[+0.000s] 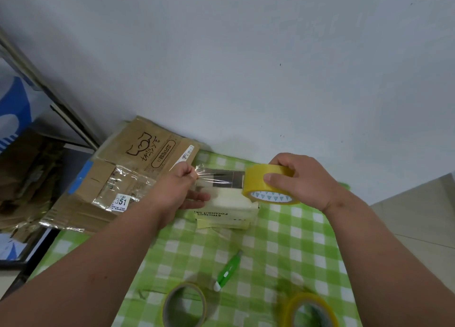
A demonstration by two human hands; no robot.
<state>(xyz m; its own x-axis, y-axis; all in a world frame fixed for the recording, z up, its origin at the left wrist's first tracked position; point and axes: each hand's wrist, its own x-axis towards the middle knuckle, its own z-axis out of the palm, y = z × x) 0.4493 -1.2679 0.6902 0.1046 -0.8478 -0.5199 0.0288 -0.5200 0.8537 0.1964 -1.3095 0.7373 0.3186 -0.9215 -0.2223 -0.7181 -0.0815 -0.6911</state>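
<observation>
Spare rolls (288,309) nearest; right hand (299,181) grips tape roll (261,176), left hand (176,186) pinches strip (221,177) over box (229,203).

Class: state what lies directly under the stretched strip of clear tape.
Under the tape strip sits a pale yellow box on the checked cloth. The left hand covers the box's left end; the roll hides its right corner.

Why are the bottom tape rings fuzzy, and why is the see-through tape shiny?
Head view: the dull yellow tape roll at bottom centre and the bright yellow tape roll at bottom right blur near the lens; head view: the clear tape strip between the left hand and the right hand's wide yellow tape roll glints.
</observation>
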